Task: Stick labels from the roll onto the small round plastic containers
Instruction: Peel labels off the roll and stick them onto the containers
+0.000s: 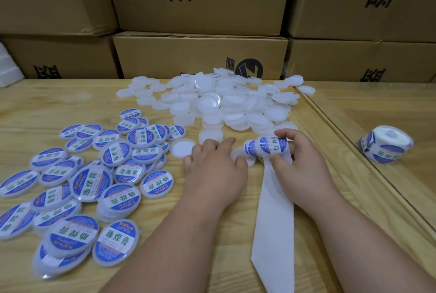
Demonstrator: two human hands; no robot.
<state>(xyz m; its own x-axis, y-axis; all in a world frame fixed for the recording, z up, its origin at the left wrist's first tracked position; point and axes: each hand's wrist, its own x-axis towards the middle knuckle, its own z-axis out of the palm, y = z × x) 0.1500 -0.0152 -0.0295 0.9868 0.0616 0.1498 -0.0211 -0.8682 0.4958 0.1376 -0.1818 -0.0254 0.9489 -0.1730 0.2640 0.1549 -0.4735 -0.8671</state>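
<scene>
My right hand [298,160] grips a small roll of blue-and-white labels [267,145], and the bare white backing strip [274,217] trails from it toward me over the table edge. My left hand [213,167] rests on the table with its fingers curled over a blank white container [240,154], which is partly hidden under them. Another blank container [182,148] lies just left of that hand. A heap of unlabelled white containers [221,104] lies behind both hands. Several labelled containers [94,179] are spread on the left.
A second label roll [384,145] stands on the neighbouring table surface at the right, past a seam [349,141]. Stacked cardboard boxes [200,57] wall off the back. The wooden table [35,113] is bare at the far left.
</scene>
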